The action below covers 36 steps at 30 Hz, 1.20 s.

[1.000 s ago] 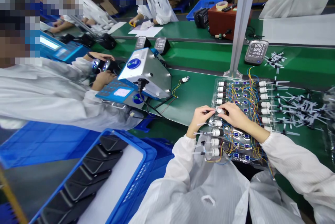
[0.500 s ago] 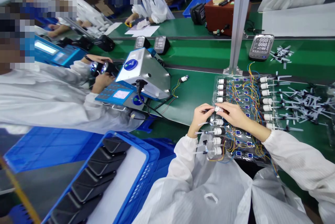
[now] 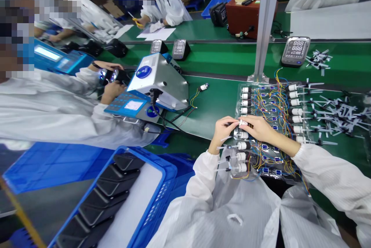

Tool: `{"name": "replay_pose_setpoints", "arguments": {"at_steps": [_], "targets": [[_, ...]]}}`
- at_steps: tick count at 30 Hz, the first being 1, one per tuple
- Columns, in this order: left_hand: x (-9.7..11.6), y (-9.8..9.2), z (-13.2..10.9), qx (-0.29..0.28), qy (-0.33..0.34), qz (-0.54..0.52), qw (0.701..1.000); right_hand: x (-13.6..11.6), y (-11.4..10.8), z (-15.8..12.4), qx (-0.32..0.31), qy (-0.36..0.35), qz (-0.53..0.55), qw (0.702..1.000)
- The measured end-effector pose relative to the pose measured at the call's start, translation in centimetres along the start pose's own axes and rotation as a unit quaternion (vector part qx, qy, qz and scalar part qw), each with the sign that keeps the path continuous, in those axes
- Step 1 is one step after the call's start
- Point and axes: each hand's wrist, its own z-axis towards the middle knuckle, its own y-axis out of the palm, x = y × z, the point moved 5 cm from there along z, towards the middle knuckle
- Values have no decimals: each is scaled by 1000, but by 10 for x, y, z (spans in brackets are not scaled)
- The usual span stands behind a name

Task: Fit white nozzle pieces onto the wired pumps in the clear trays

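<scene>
My left hand [image 3: 223, 134] and my right hand [image 3: 257, 128] meet over a clear plastic tray [image 3: 239, 99], pinching a small white cylindrical part [image 3: 242, 123] between their fingertips. The tray holds two columns of white cylinders with black ends, such as the white cylinder [image 3: 242, 135] just below my left fingers. Yellow, blue and red wires [image 3: 269, 105] run from them to small blue-labelled circuit boards [image 3: 265, 146]. My right wrist lies above the boards. The fingers hide the middle of the pinched part.
A heap of loose white-and-black plastic fittings [image 3: 342, 111] lies right of the tray on the green belt [image 3: 211, 112]. A metal post [image 3: 265, 28] rises behind it. A co-worker's hands [image 3: 111, 84] work beside a steel test box [image 3: 158, 82]. A blue crate [image 3: 116, 197] of black devices sits lower left.
The whole scene has shifted slightly in view as my head moved. The white part has turned a little between my fingertips, and both hands remain on it.
</scene>
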Motion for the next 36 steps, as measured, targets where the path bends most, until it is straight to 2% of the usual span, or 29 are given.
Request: {"name": "replay_pose_setpoints", "arguments": {"at_steps": [6, 13, 16, 22, 27, 36], "targets": [[0, 2, -7, 13, -21, -13, 1000, -1, 4, 0, -13, -9, -20, 1000], [4, 2, -3, -19, -18, 2, 1000, 1, 5, 0, -37, -15, -43, 998], [3, 1, -3, -28, -12, 15, 999, 1, 3, -1, -36, -18, -40, 998], [2, -4, -6, 3, 1, 31, 1000, 0, 2, -2, -40, -27, -34, 998], [8, -2, -5, -2, 27, 32, 999, 1, 3, -1, -54, -30, -42, 997], [7, 0, -3, -31, 32, 9, 999, 3, 4, 3, -87, -40, -54, 994]]}}
